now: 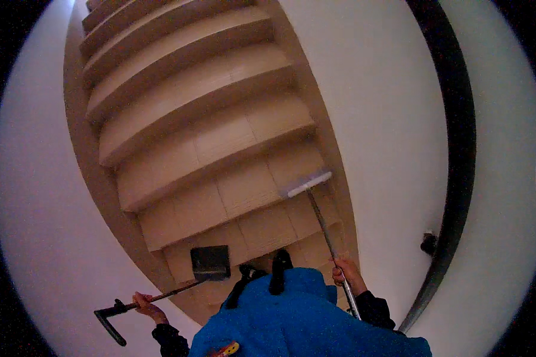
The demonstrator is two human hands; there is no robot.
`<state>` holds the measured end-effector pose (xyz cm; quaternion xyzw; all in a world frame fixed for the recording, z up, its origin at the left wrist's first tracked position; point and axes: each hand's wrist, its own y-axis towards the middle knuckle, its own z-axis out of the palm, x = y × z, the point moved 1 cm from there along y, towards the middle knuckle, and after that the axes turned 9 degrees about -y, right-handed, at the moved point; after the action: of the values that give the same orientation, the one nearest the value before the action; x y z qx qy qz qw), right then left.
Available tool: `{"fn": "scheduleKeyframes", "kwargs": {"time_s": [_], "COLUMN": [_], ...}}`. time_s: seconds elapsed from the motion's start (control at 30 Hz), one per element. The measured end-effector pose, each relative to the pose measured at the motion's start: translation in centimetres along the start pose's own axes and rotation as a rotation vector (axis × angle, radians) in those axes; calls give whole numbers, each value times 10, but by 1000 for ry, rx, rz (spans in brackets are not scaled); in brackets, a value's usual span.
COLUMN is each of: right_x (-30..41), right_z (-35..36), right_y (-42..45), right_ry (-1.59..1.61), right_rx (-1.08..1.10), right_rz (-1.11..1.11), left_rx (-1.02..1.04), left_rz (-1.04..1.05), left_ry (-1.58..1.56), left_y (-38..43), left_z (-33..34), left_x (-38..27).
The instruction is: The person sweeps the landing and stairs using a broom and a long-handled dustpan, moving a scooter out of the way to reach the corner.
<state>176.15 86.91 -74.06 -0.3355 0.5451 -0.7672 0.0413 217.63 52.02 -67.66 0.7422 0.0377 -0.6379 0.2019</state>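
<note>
My left hand (149, 309) grips the thin shaft of a long-handled dustpan (210, 262). Its dark square pan is over a step left of my feet, and a black bent handle (109, 319) sticks out to the left past my fist. In my right hand (349, 274) is the metal pole (321, 218) of a broom. The pole runs up to a narrow white head (309, 184), which lies across a stair tread near the right-hand wall. Bristles under the head look pale and blurred.
A flight of tan tiled stairs (223, 143) stretches ahead between white walls (375, 111). Along the right wall runs a dark handrail (460, 134) on a bracket (429, 243). My black shoes (280, 263) stand on a step below my blue garment (286, 317).
</note>
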Motion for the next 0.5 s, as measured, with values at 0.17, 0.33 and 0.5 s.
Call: {"fn": "scheduleKeyframes", "kwargs": {"time_s": [0.17,0.33,0.5], "right_x": [39,2,4], "right_z": [29,8,1], "right_y": [73,75,36], "right_ry": [26,237,-8], "right_rx": [1,182,115], "right_rz": [-179,29,-112], "left_rx": [8,-153,-170], "left_rz": [97,20,33], "left_ry": [-26,-71,-8], "left_y": [-1,1,2], "left_z": [-4,-7,-1], "left_x": [7,23,21]}}
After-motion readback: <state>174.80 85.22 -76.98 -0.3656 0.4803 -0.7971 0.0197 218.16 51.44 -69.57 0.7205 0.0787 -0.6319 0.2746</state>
